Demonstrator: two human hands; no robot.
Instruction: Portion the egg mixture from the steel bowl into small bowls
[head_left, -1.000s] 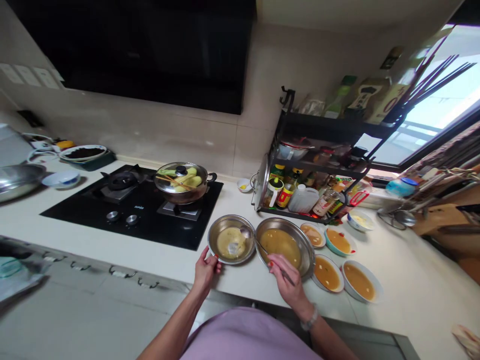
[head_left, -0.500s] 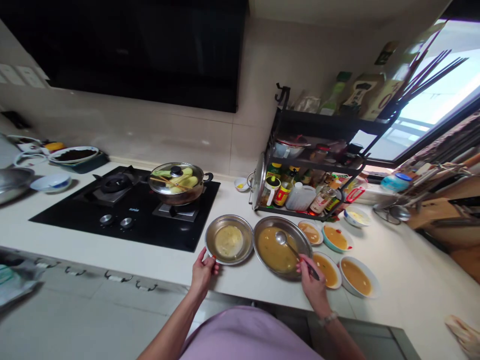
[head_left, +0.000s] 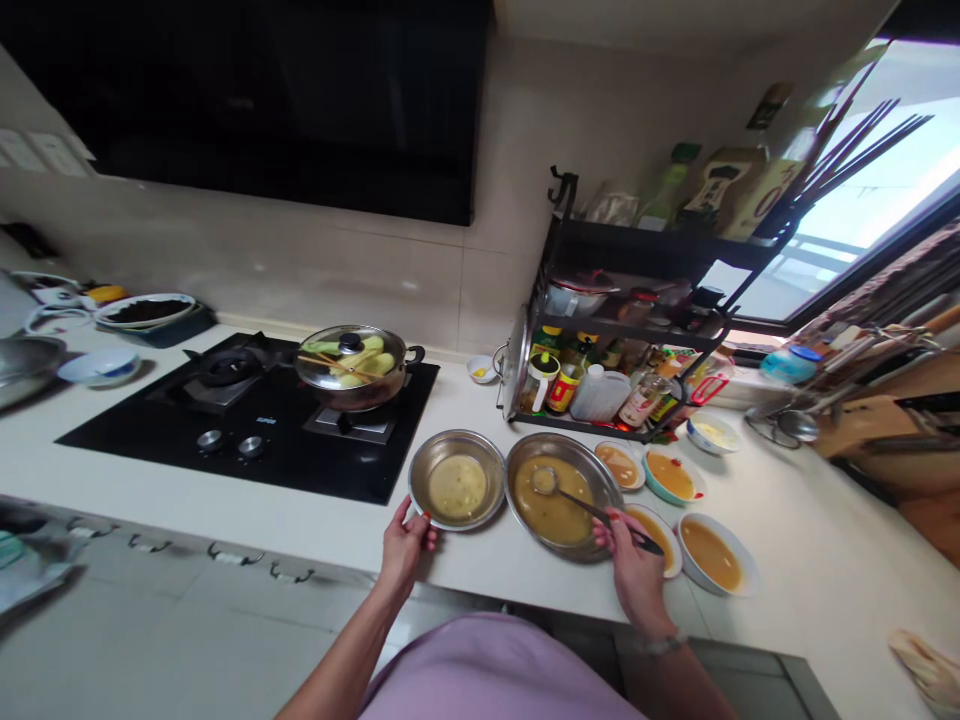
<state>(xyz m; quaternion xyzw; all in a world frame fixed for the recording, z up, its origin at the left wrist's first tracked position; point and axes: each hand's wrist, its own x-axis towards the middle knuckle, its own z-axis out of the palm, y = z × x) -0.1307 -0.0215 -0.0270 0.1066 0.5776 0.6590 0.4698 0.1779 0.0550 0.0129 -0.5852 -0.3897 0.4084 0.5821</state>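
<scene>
My left hand (head_left: pixel 405 545) grips the near rim of a small steel bowl (head_left: pixel 428 463) that holds a little pale yellow liquid. My right hand (head_left: pixel 631 560) is closed on the handle of a metal ladle (head_left: pixel 555 486), whose scoop rests in the brown-yellow liquid of a larger steel bowl (head_left: pixel 600 470) just to the right. Both bowls stand side by side on the white counter (head_left: pixel 225 500) near its front edge.
Several small bowls of the same liquid (head_left: pixel 709 552) stand right of the big bowl. A black hob (head_left: pixel 247 420) carries a lidded pot (head_left: pixel 352 365) with corn and chopsticks. A black rack of bottles and jars (head_left: pixel 615 340) stands behind. Dishes (head_left: pixel 101 365) lie far left.
The ladle moved from the small bowl over into the large bowl, and its scoop now dips lower into the liquid. My left hand kept its hold on the small bowl.
</scene>
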